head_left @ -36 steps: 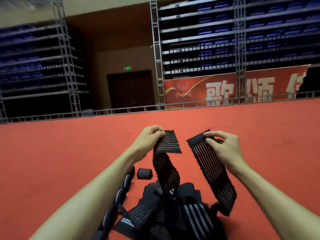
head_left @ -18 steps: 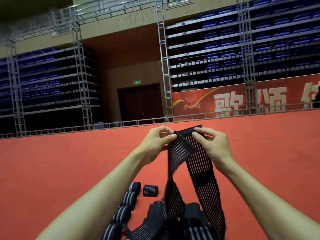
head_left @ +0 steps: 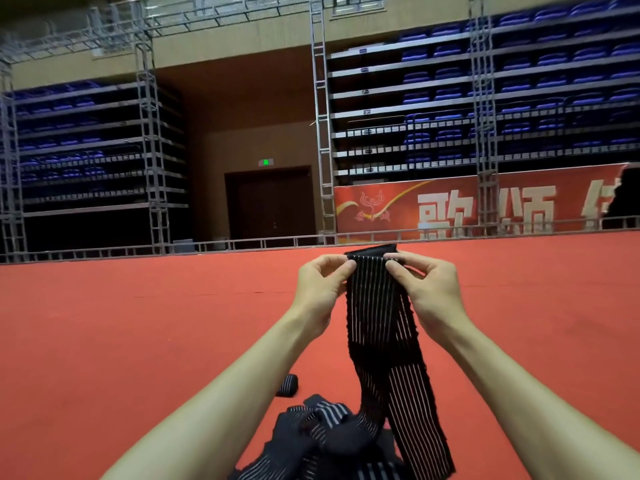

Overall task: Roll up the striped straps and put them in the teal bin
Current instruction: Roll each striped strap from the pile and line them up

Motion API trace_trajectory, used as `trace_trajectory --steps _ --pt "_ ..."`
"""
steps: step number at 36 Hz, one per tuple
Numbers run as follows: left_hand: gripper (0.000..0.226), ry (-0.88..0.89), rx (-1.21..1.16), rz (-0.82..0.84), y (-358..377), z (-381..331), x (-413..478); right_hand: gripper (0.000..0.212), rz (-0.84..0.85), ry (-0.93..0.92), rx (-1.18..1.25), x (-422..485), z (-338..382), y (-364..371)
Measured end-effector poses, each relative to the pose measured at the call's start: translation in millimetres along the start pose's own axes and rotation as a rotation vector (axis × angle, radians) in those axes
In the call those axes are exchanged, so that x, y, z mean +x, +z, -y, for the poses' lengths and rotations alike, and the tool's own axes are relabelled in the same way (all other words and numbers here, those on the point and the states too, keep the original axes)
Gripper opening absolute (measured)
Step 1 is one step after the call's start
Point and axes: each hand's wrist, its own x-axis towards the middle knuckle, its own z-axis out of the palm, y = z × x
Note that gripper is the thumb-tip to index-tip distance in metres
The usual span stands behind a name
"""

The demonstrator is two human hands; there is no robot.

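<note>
Both bare forearms reach forward from the lower corners of the view and meet in the middle, raised above the red floor (head_left: pixel 138 341). The left hand (head_left: pixel 322 287) is turned palm inward with the wrist slightly bent. Its fingers (head_left: pixel 341 268) are curled, and thumb and forefinger pinch the top left corner of a striped strap (head_left: pixel 377 317). The right hand (head_left: pixel 431 294) mirrors it, its fingers (head_left: pixel 398 268) curled over and pinching the top right corner, so only the strap's width lies between the two hands.

The strap's top edge looks folded over between the fingertips (whether a roll has begun there is too small to tell). Below the hands the strap hangs down, black with thin pale stripes and doubled on itself. One length trails toward the lower right and the other runs down into a pile of straps (head_left: pixel 322 441) on the floor between the forearms. A rolled strap (head_left: pixel 287 385) lies on the floor just beside the left forearm, apart from the pile.

Far behind, a rail edges the floor. Beyond it are a red banner (head_left: pixel 450 209), a dark door (head_left: pixel 270 202) under a green sign (head_left: pixel 265 162), and tiers of blue seats (head_left: pixel 519 81).
</note>
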Motion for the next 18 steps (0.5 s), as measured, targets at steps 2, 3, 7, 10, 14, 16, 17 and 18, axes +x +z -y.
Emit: trace_trajectory --steps 2,3,7,10,14,16,17,18 --pt "0.005 0.032 0.024 0.002 1.4 -1.2 1.2 0.021 0.008 -0.014 -0.028 0.6 3.2 -2.8" --pt "0.006 0.053 0.043 0.006 2.3 -2.0 1.5 0.021 0.017 -0.023 -0.053 1.1 5.0 -4.3" --pt "0.009 0.147 0.162 0.022 3.4 -5.2 3.9 0.016 0.064 -0.032 -0.163 4.7 10.5 -13.7" --pt "0.010 0.194 0.235 0.029 5.7 -9.5 4.5 0.019 0.060 -0.035 -0.221 9.0 13.4 -20.8" --pt "0.011 0.239 0.298 0.068 10.2 -16.8 4.6 0.024 0.077 -0.079 -0.304 14.8 18.1 -27.4" --pt "0.011 0.277 0.365 0.091 10.4 -21.7 4.7 0.022 0.115 -0.123 -0.376 16.6 21.7 -29.4" --pt "0.011 0.300 0.406 0.106 10.3 -24.3 4.7 0.019 0.129 -0.157 -0.430 18.1 23.3 -30.6" --pt "0.012 0.323 0.449 0.121 9.8 -26.6 4.9 0.014 0.138 -0.192 -0.494 19.5 25.6 -32.1"
